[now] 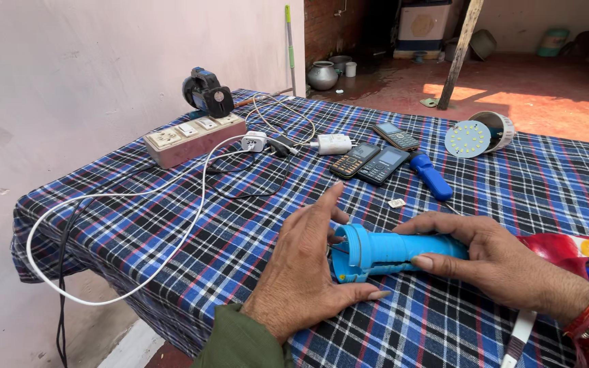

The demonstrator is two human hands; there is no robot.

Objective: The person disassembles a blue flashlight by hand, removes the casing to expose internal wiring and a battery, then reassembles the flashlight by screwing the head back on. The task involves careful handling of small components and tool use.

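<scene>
Torch (397,251): blue, near table's front edge, head end already cracked open
Left hand (305,272): cupping the head
Right hand (495,255): clamped on the barrel

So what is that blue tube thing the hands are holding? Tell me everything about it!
The blue torch looks like smooth plastic. It has a round body and a wider ringed head end. It lies on its side on the checked cloth, head pointing toward the left hand. The head end looks open, with a blue piece loose beneath it. The left hand cups the head, and the right hand grips the body with thumb in front and fingers behind.
</scene>
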